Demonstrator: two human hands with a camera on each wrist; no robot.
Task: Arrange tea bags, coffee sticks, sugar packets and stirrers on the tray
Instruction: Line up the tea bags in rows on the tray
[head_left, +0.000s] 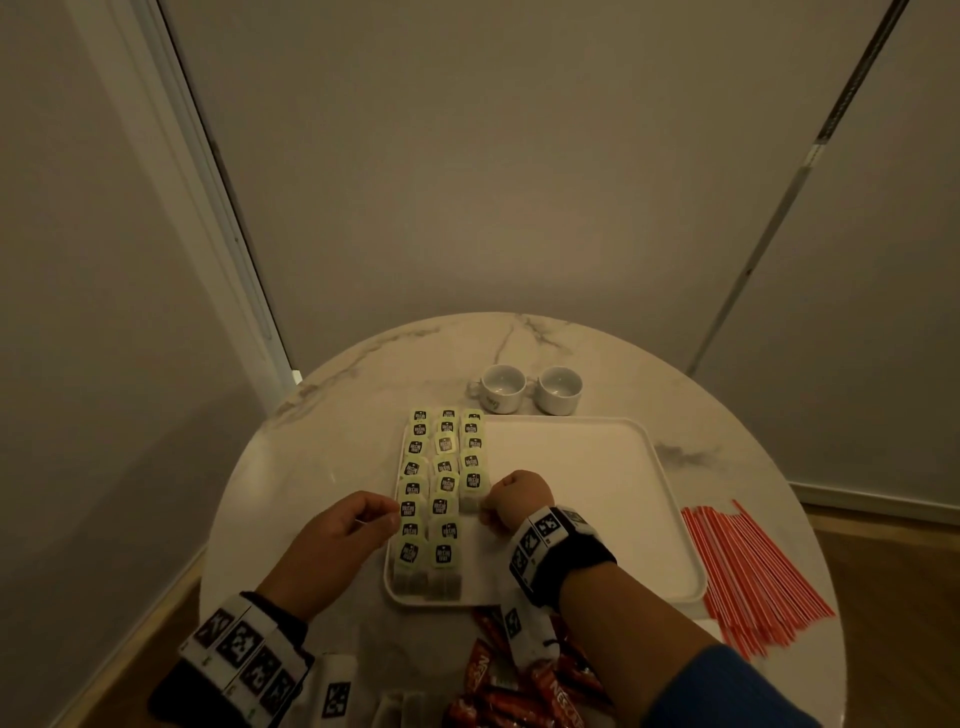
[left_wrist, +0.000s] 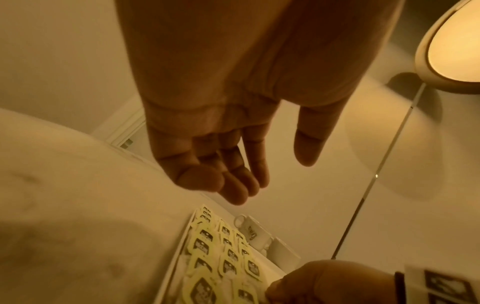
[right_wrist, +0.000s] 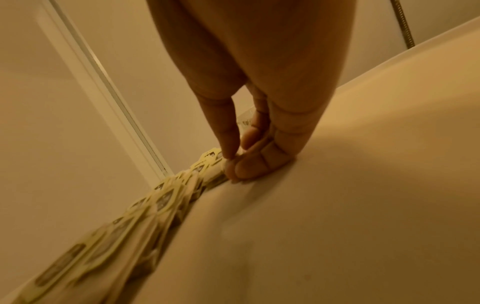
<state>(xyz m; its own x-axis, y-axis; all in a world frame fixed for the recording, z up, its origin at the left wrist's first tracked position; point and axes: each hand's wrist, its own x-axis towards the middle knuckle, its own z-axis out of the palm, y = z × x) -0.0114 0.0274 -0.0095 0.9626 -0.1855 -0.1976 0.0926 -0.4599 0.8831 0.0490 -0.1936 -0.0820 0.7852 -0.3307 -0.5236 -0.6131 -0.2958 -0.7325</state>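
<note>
White plastic is what you are filling: the tray (head_left: 597, 499) sits mid-bench (head_left: 311, 415), and only its left side is stocked. Tea bags (head_left: 441, 483) lie there in three overlapping columns, green tags up; the third column stops short of the near rim.

Your right hand (head_left: 517, 496) is down on the tray at the near end of that short column. The right wrist view shows its thumb and fingertips (right_wrist: 228, 150) pinching the edge of the last tea bag, with the curled fingers resting on the tray floor. Your left hand (head_left: 345, 525) hovers just beside the tray's left rim, fingers loosely curled and holding nothing, as the left wrist view confirms.

You appear to be in the tea-bag step, setting or straightening the latest bag in column three. More loose tea bags seem to lie at the near bench edge, though that corner is dim. Next, let go cleanly without dragging the neighbours, then fetch another bag to extend the column.

Coffee sticks (head_left: 519, 686) lie heaped on the bench near you. Red stirrers (head_left: 753, 577) lie fanned to the right of the tray. Two cups (head_left: 530, 387) stand beyond it. Sugar packets I cannot pick out.
</note>
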